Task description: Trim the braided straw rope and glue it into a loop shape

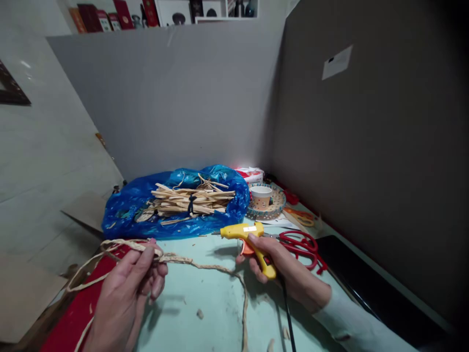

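My left hand (134, 281) pinches a braided, straw-coloured cord (216, 267) between thumb and fingers. Loops of the cord hang left of the hand, and its other end trails right across the table and down to the near edge. My right hand (271, 259) is wrapped round the handle of a yellow glue gun (244, 230) with an orange trigger. The gun's nozzle points left, above the table, apart from the cord. A black cable (287, 308) runs down from its handle. Behind the right hand lie red-handled scissors (300, 244).
On the pale green table (190, 308), a blue plastic bag (128, 208) holds a tied bundle of dry straw strips (208, 198). A paper cup (261, 197) stands in a woven basket (280, 200). A black flat object (366, 274) lies at right. Grey panels (176, 107) enclose the back and right.
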Available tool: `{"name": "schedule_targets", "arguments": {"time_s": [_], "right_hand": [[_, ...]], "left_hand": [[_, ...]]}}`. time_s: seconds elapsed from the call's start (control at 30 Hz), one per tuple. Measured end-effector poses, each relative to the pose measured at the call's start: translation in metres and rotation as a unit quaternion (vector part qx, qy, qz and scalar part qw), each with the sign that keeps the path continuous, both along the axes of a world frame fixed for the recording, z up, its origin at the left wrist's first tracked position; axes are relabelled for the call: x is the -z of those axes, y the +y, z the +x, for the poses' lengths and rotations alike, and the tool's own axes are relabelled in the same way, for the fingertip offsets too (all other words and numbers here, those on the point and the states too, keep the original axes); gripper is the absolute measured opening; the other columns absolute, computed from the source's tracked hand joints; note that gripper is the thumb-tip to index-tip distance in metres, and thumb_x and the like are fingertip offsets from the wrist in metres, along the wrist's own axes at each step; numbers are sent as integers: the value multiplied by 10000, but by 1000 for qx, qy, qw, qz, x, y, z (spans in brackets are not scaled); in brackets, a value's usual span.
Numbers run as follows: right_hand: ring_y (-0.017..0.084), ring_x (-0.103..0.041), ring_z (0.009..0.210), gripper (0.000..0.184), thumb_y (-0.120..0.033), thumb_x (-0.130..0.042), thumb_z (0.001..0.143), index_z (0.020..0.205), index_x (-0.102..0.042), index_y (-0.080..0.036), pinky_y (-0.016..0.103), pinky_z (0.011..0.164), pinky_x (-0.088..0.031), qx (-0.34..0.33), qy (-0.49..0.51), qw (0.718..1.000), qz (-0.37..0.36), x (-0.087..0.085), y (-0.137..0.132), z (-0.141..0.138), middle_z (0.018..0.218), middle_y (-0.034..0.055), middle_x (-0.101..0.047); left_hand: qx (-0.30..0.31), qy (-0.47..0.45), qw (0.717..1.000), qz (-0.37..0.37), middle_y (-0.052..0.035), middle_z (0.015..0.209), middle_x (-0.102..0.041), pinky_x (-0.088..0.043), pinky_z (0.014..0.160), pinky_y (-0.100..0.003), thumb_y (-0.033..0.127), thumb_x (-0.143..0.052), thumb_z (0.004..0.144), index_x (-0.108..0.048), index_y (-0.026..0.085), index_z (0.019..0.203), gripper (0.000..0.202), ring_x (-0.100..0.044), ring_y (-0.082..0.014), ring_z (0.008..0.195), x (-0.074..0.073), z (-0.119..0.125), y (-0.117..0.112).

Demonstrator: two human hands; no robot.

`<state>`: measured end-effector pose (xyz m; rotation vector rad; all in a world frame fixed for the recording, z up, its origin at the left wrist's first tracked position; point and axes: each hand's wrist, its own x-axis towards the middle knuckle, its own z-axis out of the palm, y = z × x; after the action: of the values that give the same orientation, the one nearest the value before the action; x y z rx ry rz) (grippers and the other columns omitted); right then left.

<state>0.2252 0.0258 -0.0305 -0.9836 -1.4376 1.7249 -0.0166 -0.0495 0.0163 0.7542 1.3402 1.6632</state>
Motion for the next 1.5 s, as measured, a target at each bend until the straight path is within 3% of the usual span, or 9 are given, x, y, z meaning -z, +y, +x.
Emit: {"name": "schedule_targets", "arguments": {"time_s": [0.1, 0.2, 0.4, 0.53, 0.63, 0.8, 0.97, 1.13, 1.5], "right_hand": [[65, -473, 463, 526, -503, -308, 971, 857, -638, -110, 168, 461, -377, 6, -48, 999, -3, 15, 5, -3, 697, 65, -653], [103, -573, 517, 539, -512, -278, 975, 835, -624, -124, 212, 514, -457, 1, -126, 992, 31, 13, 6, -1, 769, 96, -691], [250, -620, 661, 440, -363, -501, 901, 499, -442, -192, 295, 567, -395, 84, -355, 913, 183, -12, 1, 11, 557, 88, -558], [221, -593, 655, 262, -293, -562, 867, 633, -549, -176, 292, 596, -361, 73, -401, 874, 266, -34, -24, -6, 617, 74, -594], [141, -591, 618, 213, -363, -524, 924, 834, -621, -196, 225, 577, -393, -52, -264, 916, 297, -44, -42, -28, 689, 15, -651], [95, -597, 522, 287, -427, -499, 940, 845, -607, -179, 177, 480, -429, -58, -79, 980, 172, -37, -48, -48, 742, 16, -675], [99, -567, 479, 248, -418, -529, 930, 885, -580, -180, 201, 497, -461, -46, -18, 989, 137, -31, -48, -43, 615, -4, -627], [131, -670, 692, 158, -336, -589, 913, 959, -506, -210, 247, 660, -536, -38, 59, 992, 104, -27, -54, -41, 863, 33, -671], [131, -668, 554, 147, -285, -601, 877, 806, -510, -192, 224, 537, -538, 35, 44, 992, 110, -33, -55, -43, 712, 36, -703]], "left_hand": [[32, 13, 999, 28, 38, 605, -656, -430, 435, -130, 405, -774, 734, -673, 191, 770, 239, -500, -65, 458, 1, 3, -2], [58, 21, 997, 42, 16, 623, -674, -427, 431, -146, 398, -761, 745, -669, 185, 809, 241, -515, -79, 471, 1, 5, -4], [90, 39, 994, 51, 30, 581, -666, -396, 394, -145, 378, -744, 763, -649, 193, 793, 210, -507, -75, 429, 2, 6, -6], [95, 53, 993, 54, 42, 590, -658, -387, 388, -140, 377, -724, 785, -643, 195, 780, 199, -503, -64, 417, 5, 10, -8], [95, 69, 992, 54, 43, 602, -664, -382, 376, -147, 377, -721, 784, -641, 199, 794, 195, -507, -67, 404, 9, 14, -9], [75, 100, 991, 41, 67, 538, -612, -384, 396, -136, 395, -696, 808, -635, 218, 805, 188, -487, -74, 432, 19, 17, -10], [61, 157, 986, 4, 78, 458, -555, -402, 426, -141, 442, -679, 812, -635, 219, 792, 228, -476, -77, 420, 23, 20, -12], [20, 179, 984, -10, 81, 461, -577, -414, 418, -146, 446, -680, 802, -643, 236, 830, 215, -497, -84, 409, 22, 22, -14], [5, 261, 965, -4, 62, 522, -631, -469, 450, -163, 410, -714, 762, -760, 283, 858, 166, -540, -104, 448, 33, 20, -13]]}}
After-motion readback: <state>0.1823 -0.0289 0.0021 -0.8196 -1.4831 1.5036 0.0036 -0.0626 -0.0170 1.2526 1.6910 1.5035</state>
